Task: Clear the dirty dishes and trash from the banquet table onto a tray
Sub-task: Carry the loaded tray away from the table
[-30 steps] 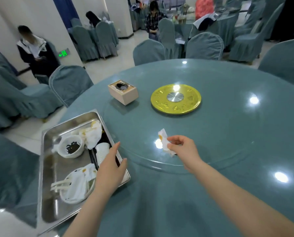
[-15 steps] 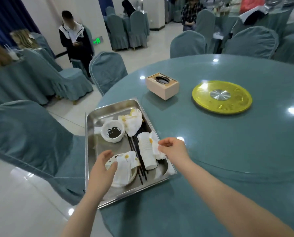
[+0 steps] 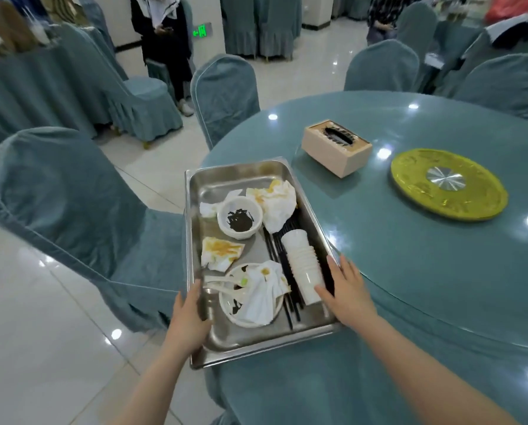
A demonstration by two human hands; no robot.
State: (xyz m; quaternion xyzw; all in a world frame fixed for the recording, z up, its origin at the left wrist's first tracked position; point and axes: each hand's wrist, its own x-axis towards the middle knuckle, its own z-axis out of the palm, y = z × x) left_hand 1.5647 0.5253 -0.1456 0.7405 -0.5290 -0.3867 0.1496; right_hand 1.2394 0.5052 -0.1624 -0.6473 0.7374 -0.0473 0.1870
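A steel tray (image 3: 237,170) sits at the table's left edge, its near corner hanging past the edge. Inside lie a white bowl with dark residue (image 3: 240,218), a crumpled stained napkin (image 3: 277,201), a flat stained napkin (image 3: 220,253), a plate (image 3: 230,308) with spoons and a napkin, a stack of white cups (image 3: 302,271) on its side, and black chopsticks (image 3: 279,259). My left hand (image 3: 189,317) grips the tray's left rim, thumb inside. My right hand (image 3: 346,292) rests on the right rim with straight fingers, thumb against the cups.
On the round teal table (image 3: 410,271) stand a beige tissue box (image 3: 336,147) and a gold turntable disc (image 3: 448,184). A covered chair (image 3: 72,210) stands close to the left of the tray, another (image 3: 226,93) behind it. A person (image 3: 164,41) stands in the aisle.
My right hand carried a stained napkin from the table to the tray and let it go. Both hands have now settled on the tray's side rims. The view has turned left.
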